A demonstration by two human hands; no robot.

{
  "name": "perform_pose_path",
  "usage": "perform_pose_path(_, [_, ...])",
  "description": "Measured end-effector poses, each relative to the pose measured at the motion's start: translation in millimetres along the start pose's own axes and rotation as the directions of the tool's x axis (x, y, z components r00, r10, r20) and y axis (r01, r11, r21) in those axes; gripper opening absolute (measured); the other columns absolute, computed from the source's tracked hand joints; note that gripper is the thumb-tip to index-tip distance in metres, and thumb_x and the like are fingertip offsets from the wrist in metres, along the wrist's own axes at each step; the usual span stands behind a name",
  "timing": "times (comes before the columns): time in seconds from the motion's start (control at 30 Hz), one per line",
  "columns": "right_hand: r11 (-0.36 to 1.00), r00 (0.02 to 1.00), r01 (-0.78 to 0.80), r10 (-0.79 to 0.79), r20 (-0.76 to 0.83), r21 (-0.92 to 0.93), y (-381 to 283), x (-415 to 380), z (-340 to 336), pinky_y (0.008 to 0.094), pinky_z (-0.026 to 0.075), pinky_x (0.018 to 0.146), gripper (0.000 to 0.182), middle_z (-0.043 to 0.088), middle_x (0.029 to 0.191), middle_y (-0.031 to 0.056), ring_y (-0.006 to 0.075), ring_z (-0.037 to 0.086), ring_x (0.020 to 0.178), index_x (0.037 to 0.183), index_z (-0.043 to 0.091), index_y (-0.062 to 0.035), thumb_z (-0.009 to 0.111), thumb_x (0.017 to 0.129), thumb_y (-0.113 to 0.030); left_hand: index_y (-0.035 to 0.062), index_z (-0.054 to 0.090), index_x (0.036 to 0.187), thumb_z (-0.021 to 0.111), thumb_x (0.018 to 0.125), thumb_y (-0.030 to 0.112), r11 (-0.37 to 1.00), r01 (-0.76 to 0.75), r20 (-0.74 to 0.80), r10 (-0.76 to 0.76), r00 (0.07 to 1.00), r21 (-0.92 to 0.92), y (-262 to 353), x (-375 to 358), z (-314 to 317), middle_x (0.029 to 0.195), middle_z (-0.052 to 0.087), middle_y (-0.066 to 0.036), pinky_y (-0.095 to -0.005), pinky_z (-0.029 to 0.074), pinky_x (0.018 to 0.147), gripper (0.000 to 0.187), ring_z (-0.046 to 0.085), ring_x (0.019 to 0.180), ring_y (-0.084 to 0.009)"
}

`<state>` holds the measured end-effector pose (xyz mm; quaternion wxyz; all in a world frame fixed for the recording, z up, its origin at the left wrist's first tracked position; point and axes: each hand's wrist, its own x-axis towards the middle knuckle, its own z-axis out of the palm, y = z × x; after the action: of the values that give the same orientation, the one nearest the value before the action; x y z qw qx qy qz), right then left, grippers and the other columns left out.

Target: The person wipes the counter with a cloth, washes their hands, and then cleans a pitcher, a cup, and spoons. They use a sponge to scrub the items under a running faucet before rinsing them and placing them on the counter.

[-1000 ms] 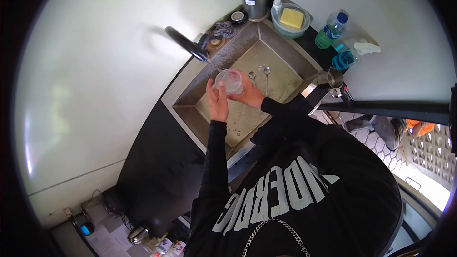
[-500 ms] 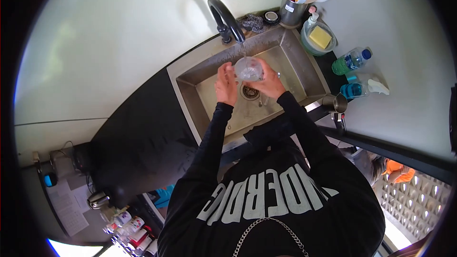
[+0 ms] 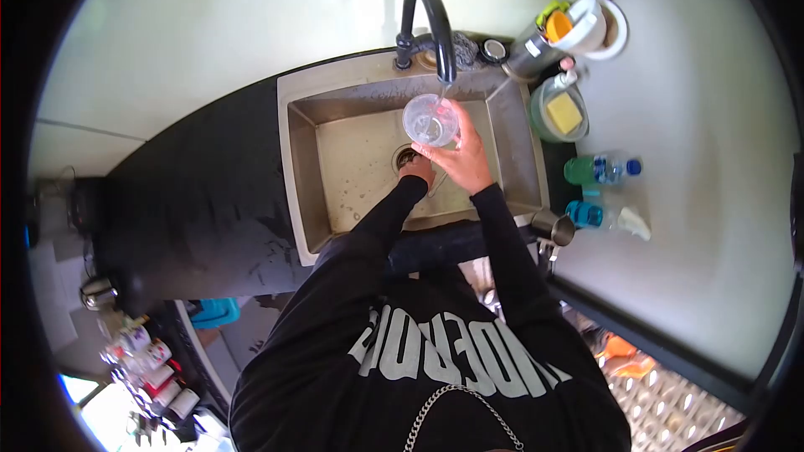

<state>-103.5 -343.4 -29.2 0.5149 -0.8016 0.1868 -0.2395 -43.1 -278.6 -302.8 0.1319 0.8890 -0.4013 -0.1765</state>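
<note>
A clear plastic cup (image 3: pixel 430 121) is tilted below the black faucet (image 3: pixel 442 63), and a thin stream of water runs into it. My right hand (image 3: pixel 466 155) is closed around the cup's right side. Lower in the basin, my left hand (image 3: pixel 417 170) reaches to the drain (image 3: pixel 406 156), its fingers curled down at the drain's edge. Whatever those fingers grip is hidden by the hand. The steel sink (image 3: pixel 335 159) has water drops on its floor.
Right of the sink stand a bowl with a yellow sponge (image 3: pixel 564 114), a green bottle (image 3: pixel 590 170), a blue spray bottle (image 3: pixel 586 214) and a metal pitcher (image 3: pixel 553 228). A steel canister (image 3: pixel 529 52) and a scouring pad (image 3: pixel 463 50) sit behind. Black counter (image 3: pixel 201 184) extends left.
My left hand has moved from beside the cup down to the drain. My right hand still holds the cup under the faucet. The whole view has shifted and turned.
</note>
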Motion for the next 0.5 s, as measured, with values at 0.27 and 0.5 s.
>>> perform_pose_path(0.27, [0.986,0.991,0.078,-0.060,0.122,-0.147,17,0,-29,0.0430,0.044,0.103,0.088,0.050,0.138,0.0140,0.0297,0.052,0.125,0.142,0.037,-0.0042,0.086,0.072,-0.020,0.0040,0.065,0.107,0.050,0.094,0.019,0.994,0.101,0.241,-0.108,0.965,0.041,0,1,-27,0.106,0.069,-0.019,-0.0453,0.056,0.082,0.024,0.068,0.103,-0.0347])
perform_pose_path(0.5, [0.733,0.924,0.260,0.001,0.383,-0.629,40,-23,-41,0.0472,0.038,0.102,0.084,0.055,0.121,0.0147,0.0369,0.049,0.116,0.137,0.045,-0.0108,0.084,0.063,-0.022,0.0074,0.058,0.115,0.045,0.100,0.027,0.655,0.154,0.149,-0.064,0.987,-0.740,-29,-13,-28,0.075,0.062,-0.009,-0.0346,0.048,0.048,0.028,0.060,0.057,-0.0165])
